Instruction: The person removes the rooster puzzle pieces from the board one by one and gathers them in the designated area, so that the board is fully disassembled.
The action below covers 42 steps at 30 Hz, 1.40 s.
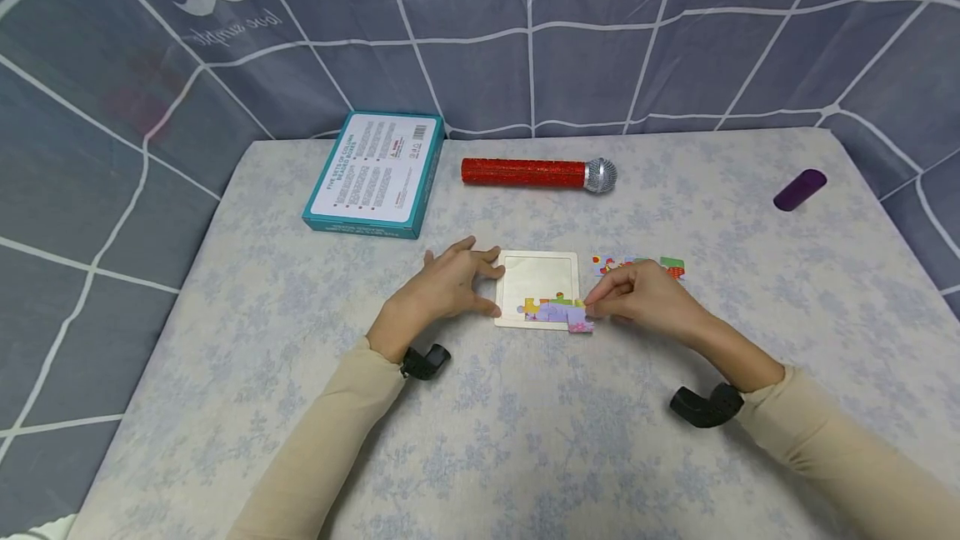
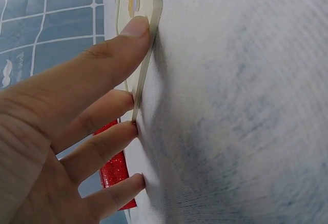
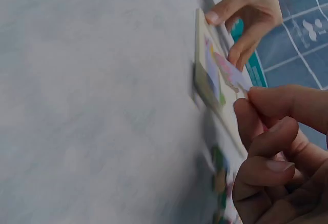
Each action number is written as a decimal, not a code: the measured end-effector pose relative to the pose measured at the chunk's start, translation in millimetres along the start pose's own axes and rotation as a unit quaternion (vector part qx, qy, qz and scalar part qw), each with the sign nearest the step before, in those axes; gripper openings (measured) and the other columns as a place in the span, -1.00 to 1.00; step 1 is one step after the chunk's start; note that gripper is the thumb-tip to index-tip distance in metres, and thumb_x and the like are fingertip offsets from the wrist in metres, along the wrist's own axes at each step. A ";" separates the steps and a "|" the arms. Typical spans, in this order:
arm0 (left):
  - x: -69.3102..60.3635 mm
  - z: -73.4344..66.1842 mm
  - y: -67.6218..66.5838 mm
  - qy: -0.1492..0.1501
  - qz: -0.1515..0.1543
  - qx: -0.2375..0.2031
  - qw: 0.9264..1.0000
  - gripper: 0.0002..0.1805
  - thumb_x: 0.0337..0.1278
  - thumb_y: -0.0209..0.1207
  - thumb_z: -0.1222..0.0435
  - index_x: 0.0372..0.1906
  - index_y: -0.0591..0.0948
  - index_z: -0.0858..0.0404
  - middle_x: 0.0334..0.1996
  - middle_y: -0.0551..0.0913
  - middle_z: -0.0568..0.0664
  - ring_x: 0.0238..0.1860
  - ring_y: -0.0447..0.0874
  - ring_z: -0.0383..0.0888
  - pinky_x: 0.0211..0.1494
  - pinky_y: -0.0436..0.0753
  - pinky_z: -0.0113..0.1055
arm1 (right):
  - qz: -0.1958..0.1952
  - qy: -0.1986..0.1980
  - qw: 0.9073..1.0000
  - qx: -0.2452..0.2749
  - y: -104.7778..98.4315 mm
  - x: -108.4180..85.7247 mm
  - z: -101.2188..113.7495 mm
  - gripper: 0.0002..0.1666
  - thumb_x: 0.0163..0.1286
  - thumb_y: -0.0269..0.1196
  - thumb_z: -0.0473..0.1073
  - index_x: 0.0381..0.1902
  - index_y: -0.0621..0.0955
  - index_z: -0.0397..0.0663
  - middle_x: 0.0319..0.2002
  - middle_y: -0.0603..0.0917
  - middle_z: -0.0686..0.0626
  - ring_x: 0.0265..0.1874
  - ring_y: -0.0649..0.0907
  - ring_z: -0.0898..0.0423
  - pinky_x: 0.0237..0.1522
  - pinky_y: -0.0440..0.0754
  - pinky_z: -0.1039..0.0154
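Observation:
A pale wooden puzzle tray [image 1: 536, 273] lies on the table, with several joined jigsaw pieces [image 1: 551, 309] in purple, yellow and green along its near side. My left hand [image 1: 453, 280] is at the tray's left edge. In the left wrist view, its thumb [image 2: 136, 27] rests on the rim and fingertips touch the side. My right hand [image 1: 648, 298] pinches a purple puzzle piece [image 1: 579, 321] between thumb and index finger, over the tray's near right corner. In the right wrist view, that piece [image 3: 231, 73] is tilted above the tray, its far end free.
More colourful puzzle pieces [image 1: 672, 265] lie right of the tray, partly hidden by my right hand. Behind are a teal and white box [image 1: 375, 173] and a red microphone [image 1: 525, 172]. A purple cylinder [image 1: 799, 190] lies far right. A grey grid-patterned curtain [image 1: 480, 82] borders the table.

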State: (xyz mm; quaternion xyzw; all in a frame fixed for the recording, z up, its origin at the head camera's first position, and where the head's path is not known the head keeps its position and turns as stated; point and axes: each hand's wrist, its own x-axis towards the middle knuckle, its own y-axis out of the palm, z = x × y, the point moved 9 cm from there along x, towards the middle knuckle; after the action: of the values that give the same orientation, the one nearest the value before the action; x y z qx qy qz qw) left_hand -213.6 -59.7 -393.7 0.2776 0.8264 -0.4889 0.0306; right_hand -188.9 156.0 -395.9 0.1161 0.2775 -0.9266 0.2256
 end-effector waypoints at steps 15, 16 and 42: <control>-0.3 -0.2 -0.4 -0.001 -0.001 0.000 1.000 -0.26 -0.19 0.54 0.19 0.23 0.57 0.19 0.43 0.31 -0.11 0.56 -0.14 0.02 0.33 -0.25 0.48 | -0.020 0.034 0.998 -0.057 -17.8 -28.4 -28.8 -0.86 0.16 0.43 -0.09 -0.35 0.78 -0.02 -0.46 0.69 0.09 -0.58 0.47 0.22 -0.47 0.46 0.33; -0.3 -0.2 -0.2 -0.001 -0.001 -0.001 1.000 -0.26 -0.19 0.54 0.19 0.23 0.57 0.19 0.43 0.31 -0.11 0.56 -0.14 0.02 0.33 -0.26 0.48 | -0.022 0.033 0.997 -0.061 -18.1 -28.5 -27.8 -0.85 0.15 0.43 -0.09 -0.35 0.78 -0.02 -0.47 0.68 0.11 -0.58 0.47 0.23 -0.47 0.45 0.33; -0.7 -0.9 0.2 0.004 -0.003 -0.002 1.000 -0.28 -0.17 0.53 0.18 0.23 0.58 0.19 0.43 0.32 -0.11 0.56 -0.14 0.02 0.32 -0.25 0.49 | -0.077 -0.046 0.983 -0.160 -21.5 -22.2 11.8 -0.95 0.16 0.39 -0.27 -0.48 0.77 -0.06 -0.58 0.69 0.12 -0.53 0.53 0.17 -0.51 0.43 0.31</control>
State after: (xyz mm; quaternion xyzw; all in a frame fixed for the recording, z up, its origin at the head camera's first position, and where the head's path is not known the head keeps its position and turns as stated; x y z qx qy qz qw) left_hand -212.7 -59.2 -393.1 0.2768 0.8284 -0.4863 0.0268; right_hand -181.0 173.1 -368.8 0.0137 0.4197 -0.8893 0.1814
